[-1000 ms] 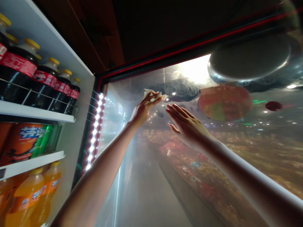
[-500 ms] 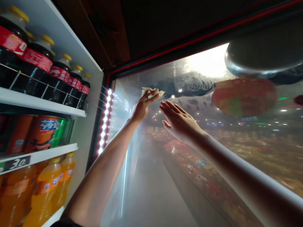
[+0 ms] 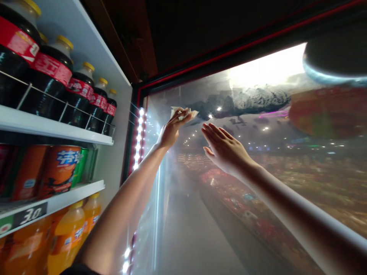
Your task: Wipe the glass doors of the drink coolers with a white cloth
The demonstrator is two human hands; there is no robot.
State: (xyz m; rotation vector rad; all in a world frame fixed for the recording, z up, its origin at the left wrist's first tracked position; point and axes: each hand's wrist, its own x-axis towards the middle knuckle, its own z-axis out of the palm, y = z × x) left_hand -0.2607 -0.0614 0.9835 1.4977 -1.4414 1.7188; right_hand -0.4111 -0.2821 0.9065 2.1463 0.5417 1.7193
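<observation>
A crumpled pale cloth or tissue [image 3: 192, 114] is in my left hand [image 3: 171, 130], pressed against the upper part of a fogged glass door [image 3: 186, 214]. Its fingers are bent over the cloth. To the right, my right hand [image 3: 225, 149] is raised flat with its fingers stretched and nothing in it; whether the palm touches the glass cannot be made out. A darker, clearer streak [image 3: 252, 101] with droplets runs across the fogged glass, rightward from the cloth.
On the left, white shelves [image 3: 51, 120] carry dark cola bottles [image 3: 54, 63], orange cans [image 3: 59, 168] and orange drink bottles [image 3: 67, 236]. A lit strip [image 3: 138, 141] lines the door's left edge. A black frame [image 3: 229, 57] crosses above.
The shelves, door frame and clear streak have shifted right in the view. My right hand sits slightly further right, a little further from my left hand, which still holds the cloth.
</observation>
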